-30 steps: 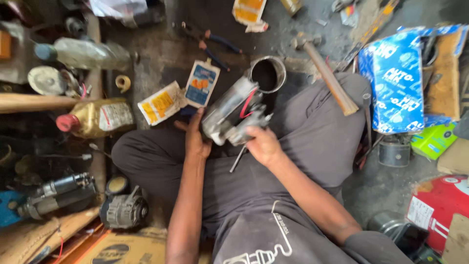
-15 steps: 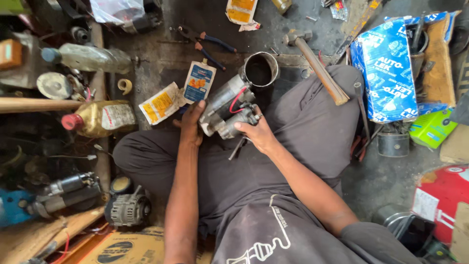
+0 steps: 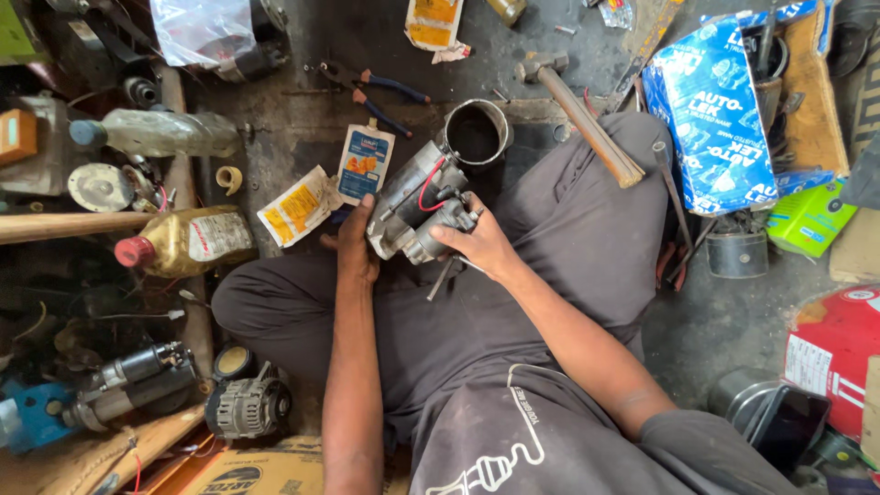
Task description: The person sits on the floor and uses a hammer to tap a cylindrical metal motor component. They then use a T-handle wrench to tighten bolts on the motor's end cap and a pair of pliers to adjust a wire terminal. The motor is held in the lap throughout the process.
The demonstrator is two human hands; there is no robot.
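Head view: left hand [image 3: 356, 246] and right hand [image 3: 477, 243] each hold a closed grip on the grey motor [image 3: 414, 203] above the lap. A blue pouch [image 3: 365, 163] and yellow pouch [image 3: 296, 205] lie just left of it; a blue box [image 3: 715, 119] sits well right.

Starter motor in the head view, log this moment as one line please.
view: head | left hand: steadies starter motor | right hand: grips its near end | metal cylinder: beside motor | hammer: on thigh

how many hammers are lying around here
1: the hammer lies above the person's right leg, metal head toward the top, wooden handle slanting down toward the blue bag. Others may be hidden in the clutter.
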